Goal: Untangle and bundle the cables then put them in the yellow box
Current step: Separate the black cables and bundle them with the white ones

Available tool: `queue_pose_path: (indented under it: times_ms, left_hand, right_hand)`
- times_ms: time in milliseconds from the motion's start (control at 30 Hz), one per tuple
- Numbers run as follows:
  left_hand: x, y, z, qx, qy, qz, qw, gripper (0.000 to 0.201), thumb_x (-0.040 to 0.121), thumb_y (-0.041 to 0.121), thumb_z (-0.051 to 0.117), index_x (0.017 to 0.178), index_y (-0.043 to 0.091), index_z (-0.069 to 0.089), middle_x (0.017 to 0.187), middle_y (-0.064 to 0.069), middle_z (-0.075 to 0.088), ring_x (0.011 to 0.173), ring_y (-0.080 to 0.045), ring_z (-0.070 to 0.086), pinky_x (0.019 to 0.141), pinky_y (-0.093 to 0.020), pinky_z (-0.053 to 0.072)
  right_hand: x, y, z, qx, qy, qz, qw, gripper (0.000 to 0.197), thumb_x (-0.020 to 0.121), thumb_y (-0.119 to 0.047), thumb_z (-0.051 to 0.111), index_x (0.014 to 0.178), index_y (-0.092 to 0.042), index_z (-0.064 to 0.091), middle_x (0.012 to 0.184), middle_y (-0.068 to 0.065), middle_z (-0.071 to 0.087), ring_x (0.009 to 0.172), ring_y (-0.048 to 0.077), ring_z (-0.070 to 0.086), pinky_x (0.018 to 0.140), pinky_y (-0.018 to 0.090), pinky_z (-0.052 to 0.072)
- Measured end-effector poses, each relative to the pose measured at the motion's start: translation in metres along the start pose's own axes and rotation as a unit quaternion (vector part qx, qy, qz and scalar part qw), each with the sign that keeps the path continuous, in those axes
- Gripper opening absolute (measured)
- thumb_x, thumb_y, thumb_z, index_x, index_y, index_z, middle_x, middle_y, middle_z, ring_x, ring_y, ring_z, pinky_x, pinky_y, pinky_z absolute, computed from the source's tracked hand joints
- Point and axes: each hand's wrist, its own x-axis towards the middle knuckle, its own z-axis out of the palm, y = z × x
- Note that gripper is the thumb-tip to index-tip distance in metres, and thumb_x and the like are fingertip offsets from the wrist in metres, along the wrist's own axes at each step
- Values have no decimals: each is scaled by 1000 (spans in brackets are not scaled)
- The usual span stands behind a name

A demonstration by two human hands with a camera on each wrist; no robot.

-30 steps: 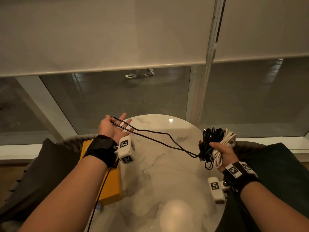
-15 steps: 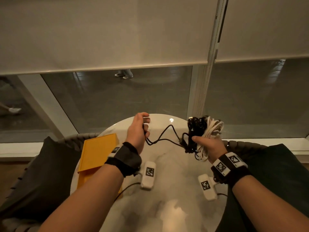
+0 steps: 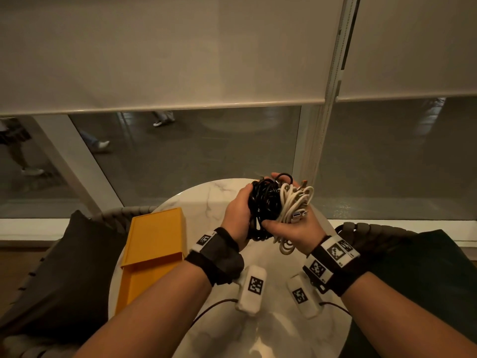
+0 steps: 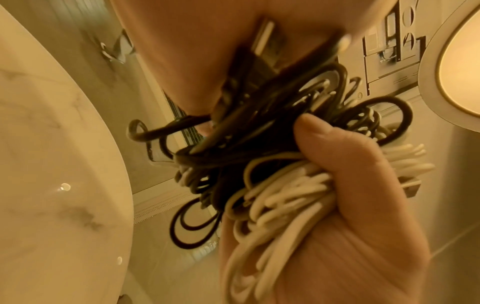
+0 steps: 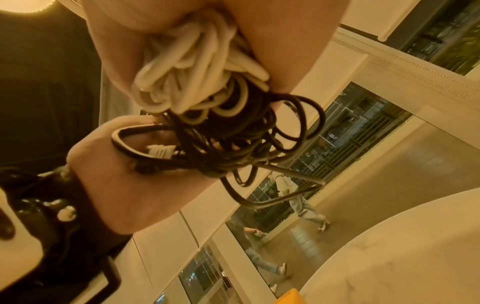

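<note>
Above the round marble table (image 3: 211, 200) both hands hold one tangled bundle. Its black cables (image 3: 265, 202) are on the left and its white cables (image 3: 294, 205) on the right. My left hand (image 3: 238, 210) wraps the black side, and a metal plug (image 4: 265, 33) lies against its palm. My right hand (image 3: 289, 226) grips the white side, its thumb (image 4: 324, 133) pressing across the black loops (image 4: 259, 144). White loops (image 5: 187, 67) bunch in the right fist, while black loops (image 5: 233, 144) spill out toward the left hand. The yellow box (image 3: 154, 236) lies at the table's left edge with its lid slid partly off.
Dark cushions sit on the woven chairs to the left (image 3: 64, 267) and right (image 3: 426, 267) of the table. A glass wall (image 3: 196, 151) with lowered blinds stands just beyond the table; people walk outside. White tagged camera units (image 3: 254, 285) hang under both wrists.
My left hand drew in the stretched black cable and moved right until it joined the right hand on the bundle. The bundle has shifted toward the table's middle.
</note>
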Motion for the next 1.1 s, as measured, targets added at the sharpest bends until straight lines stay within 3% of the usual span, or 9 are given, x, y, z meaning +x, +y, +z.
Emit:
queue_pose_path:
  times_ms: [167, 367, 433, 533, 633, 733, 800, 867, 1100]
  left_hand:
    - [-1, 5, 1, 24, 13, -6, 1000, 39, 103, 36, 37, 118, 15, 66, 116, -13, 70, 113, -29, 64, 95, -45, 53]
    - [-4, 8, 7, 19, 0, 0, 1000, 40, 104, 34, 36, 117, 12, 67, 109, -11, 72, 104, -25, 68, 80, -35, 57]
    - [0, 6, 7, 23, -4, 3, 1000, 43, 102, 38, 39, 125, 11, 64, 113, -11, 72, 109, -27, 67, 87, -38, 56]
    - [9, 1, 6, 22, 0, -10, 1000, 80, 81, 56, 52, 152, 23, 35, 124, -10, 68, 114, -28, 65, 100, -48, 51]
    - [12, -4, 7, -2, 0, -46, 999, 103, 60, 64, 62, 152, 28, 34, 145, -8, 52, 119, -27, 62, 99, -48, 52]
    - [13, -2, 3, 20, -8, -28, 999, 71, 73, 71, 54, 138, 42, 52, 147, 2, 48, 133, -21, 48, 111, -48, 38]
    - [11, 7, -2, 75, 46, 21, 996, 45, 95, 57, 42, 131, 36, 59, 131, 15, 52, 124, -5, 46, 109, -35, 29]
    - [14, 10, -15, 145, 107, 44, 983, 32, 103, 40, 37, 125, 27, 57, 127, 11, 53, 119, -11, 48, 105, -35, 35]
    - [8, -10, -12, 245, 11, -142, 959, 74, 96, 69, 16, 124, 16, 59, 113, -12, 70, 100, -31, 69, 90, -42, 52]
  right_hand:
    - [-2, 8, 2, 7, 5, 24, 1000, 76, 64, -17, 81, 133, -23, 50, 120, -5, 67, 117, 9, 63, 97, 32, 55]
    - [-3, 8, 2, -4, 3, 40, 999, 55, 65, -12, 78, 113, -31, 60, 106, -1, 72, 103, 11, 70, 87, 32, 59]
    - [-3, 9, -1, 8, -7, 44, 999, 54, 66, -10, 79, 112, -30, 61, 106, 2, 73, 105, 15, 70, 87, 34, 59]
    - [-3, 13, -3, 20, -6, 46, 999, 51, 69, -2, 79, 110, -28, 63, 103, 3, 74, 103, 16, 71, 83, 31, 59]
    - [-3, 15, -5, 59, 8, 57, 997, 52, 66, -4, 76, 112, -23, 63, 106, 8, 74, 105, 20, 71, 87, 37, 59]
    - [-3, 17, -17, 149, 14, 88, 985, 68, 63, -4, 77, 128, -7, 57, 110, 8, 73, 106, 23, 70, 85, 34, 60]
    - [-2, 16, -28, 232, 19, 107, 967, 80, 62, -3, 78, 135, 6, 49, 107, 12, 73, 100, 27, 72, 78, 35, 60]
    - [-1, 16, -39, 312, 18, 102, 944, 80, 55, -4, 82, 128, 5, 54, 101, 17, 73, 91, 31, 73, 70, 39, 61]
    - [-1, 17, -51, 437, 3, 93, 895, 73, 49, -14, 95, 114, -4, 63, 97, 16, 74, 91, 32, 73, 74, 47, 62]
